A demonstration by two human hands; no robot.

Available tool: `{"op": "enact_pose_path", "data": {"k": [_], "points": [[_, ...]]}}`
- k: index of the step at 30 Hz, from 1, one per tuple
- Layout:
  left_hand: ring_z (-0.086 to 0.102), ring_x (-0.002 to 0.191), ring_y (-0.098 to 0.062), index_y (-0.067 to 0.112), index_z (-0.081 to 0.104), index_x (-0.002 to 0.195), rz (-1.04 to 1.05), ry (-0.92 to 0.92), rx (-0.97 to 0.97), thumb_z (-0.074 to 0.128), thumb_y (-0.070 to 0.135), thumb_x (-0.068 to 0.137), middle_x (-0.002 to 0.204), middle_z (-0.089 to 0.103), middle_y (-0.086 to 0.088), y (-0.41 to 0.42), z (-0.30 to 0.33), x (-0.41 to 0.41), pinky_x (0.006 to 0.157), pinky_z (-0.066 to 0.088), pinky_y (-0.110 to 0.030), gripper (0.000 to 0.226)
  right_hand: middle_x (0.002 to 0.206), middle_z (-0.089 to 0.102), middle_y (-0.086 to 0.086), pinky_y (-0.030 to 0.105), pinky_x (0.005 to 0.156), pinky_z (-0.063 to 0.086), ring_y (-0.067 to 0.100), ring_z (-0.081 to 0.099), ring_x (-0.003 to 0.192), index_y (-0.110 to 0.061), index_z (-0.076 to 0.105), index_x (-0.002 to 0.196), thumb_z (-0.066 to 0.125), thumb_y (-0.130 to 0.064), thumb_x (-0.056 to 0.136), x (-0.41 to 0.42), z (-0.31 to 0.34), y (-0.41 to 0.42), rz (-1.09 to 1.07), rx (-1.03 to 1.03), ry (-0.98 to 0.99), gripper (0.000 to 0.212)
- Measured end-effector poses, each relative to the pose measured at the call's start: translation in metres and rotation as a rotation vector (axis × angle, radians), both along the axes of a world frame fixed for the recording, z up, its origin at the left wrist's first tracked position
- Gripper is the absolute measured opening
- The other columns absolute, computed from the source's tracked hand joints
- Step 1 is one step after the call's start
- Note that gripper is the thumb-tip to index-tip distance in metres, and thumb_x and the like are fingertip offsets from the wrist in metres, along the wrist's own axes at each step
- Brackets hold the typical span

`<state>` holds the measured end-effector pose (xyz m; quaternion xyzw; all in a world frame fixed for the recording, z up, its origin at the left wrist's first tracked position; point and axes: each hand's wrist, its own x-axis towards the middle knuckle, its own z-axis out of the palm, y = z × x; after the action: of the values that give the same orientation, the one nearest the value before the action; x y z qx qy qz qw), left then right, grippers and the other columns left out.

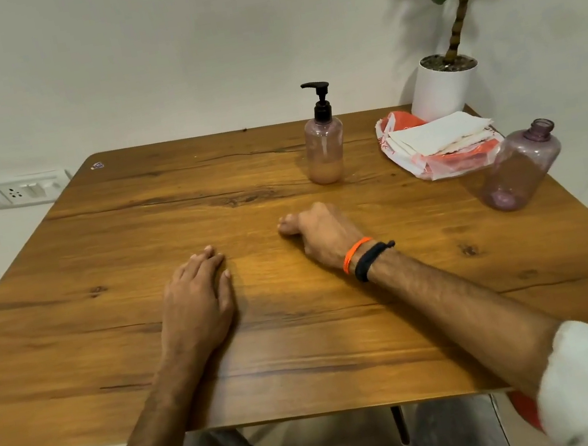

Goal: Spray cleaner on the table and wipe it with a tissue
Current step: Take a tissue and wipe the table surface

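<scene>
A wooden table (107, 334) carries a pump bottle (325, 148), tissue pack (436, 146), uncapped bottle (520, 169) and pot (443, 86) at upper right; both hands (196, 299) (322, 235) rest at centre.
</scene>
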<state>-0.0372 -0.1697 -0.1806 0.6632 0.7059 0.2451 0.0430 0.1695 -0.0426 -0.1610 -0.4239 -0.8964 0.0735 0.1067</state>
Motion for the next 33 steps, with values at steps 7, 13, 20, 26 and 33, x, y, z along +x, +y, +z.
{"op": "enact_pose_path", "data": {"k": [7, 13, 20, 26, 33], "points": [[0.047, 0.129, -0.025, 0.013, 0.059, 0.129, 0.012, 0.027, 0.01, 0.039, 0.038, 0.093, 0.142, 0.053, -0.006, 0.002, -0.003, -0.003, 0.109, 0.037, -0.044, 0.048, 0.115, 0.07, 0.007, 0.031, 0.105, 0.044, 0.018, 0.063, 0.114, -0.011, 0.074, 0.106, 0.052, 0.013, 0.072, -0.015, 0.008, -0.032, 0.19, -0.09, 0.306, 0.048], [0.046, 0.13, -0.025, 0.012, 0.059, 0.129, 0.003, 0.012, 0.005, 0.037, 0.039, 0.093, 0.142, 0.052, -0.007, 0.001, -0.003, -0.004, 0.11, 0.036, -0.044, 0.05, 0.112, 0.071, 0.011, 0.041, 0.092, 0.054, 0.029, 0.066, 0.105, -0.018, 0.071, 0.113, 0.059, 0.006, 0.08, -0.019, 0.005, 0.053, -0.21, -0.015, 0.162, 0.043], [0.049, 0.128, -0.025, 0.013, 0.06, 0.126, 0.016, 0.035, 0.011, 0.041, 0.037, 0.093, 0.139, 0.055, -0.007, 0.004, -0.006, -0.004, 0.108, 0.038, -0.043, 0.046, 0.132, 0.061, 0.007, 0.036, 0.105, 0.044, 0.023, 0.057, 0.121, -0.015, 0.064, 0.124, 0.053, 0.004, 0.084, -0.029, 0.002, -0.037, 0.307, -0.032, 0.009, 0.045], [0.047, 0.13, -0.026, 0.011, 0.059, 0.129, 0.001, 0.015, 0.009, 0.039, 0.037, 0.093, 0.141, 0.054, -0.008, 0.001, -0.003, -0.003, 0.109, 0.035, -0.043, 0.048, 0.118, 0.069, 0.006, 0.023, 0.107, 0.041, 0.014, 0.063, 0.114, -0.01, 0.073, 0.11, 0.054, 0.012, 0.07, 0.011, 0.01, -0.079, 0.404, -0.144, 0.214, 0.049], [0.044, 0.133, -0.026, 0.01, 0.057, 0.131, -0.008, 0.002, 0.001, 0.037, 0.039, 0.093, 0.143, 0.051, -0.009, -0.001, 0.0, -0.003, 0.111, 0.031, -0.042, 0.051, 0.128, 0.062, 0.004, 0.034, 0.104, 0.045, 0.022, 0.06, 0.115, -0.025, 0.068, 0.117, 0.055, 0.008, 0.082, 0.064, 0.004, 0.038, -0.362, -0.06, 0.184, 0.05]]}}
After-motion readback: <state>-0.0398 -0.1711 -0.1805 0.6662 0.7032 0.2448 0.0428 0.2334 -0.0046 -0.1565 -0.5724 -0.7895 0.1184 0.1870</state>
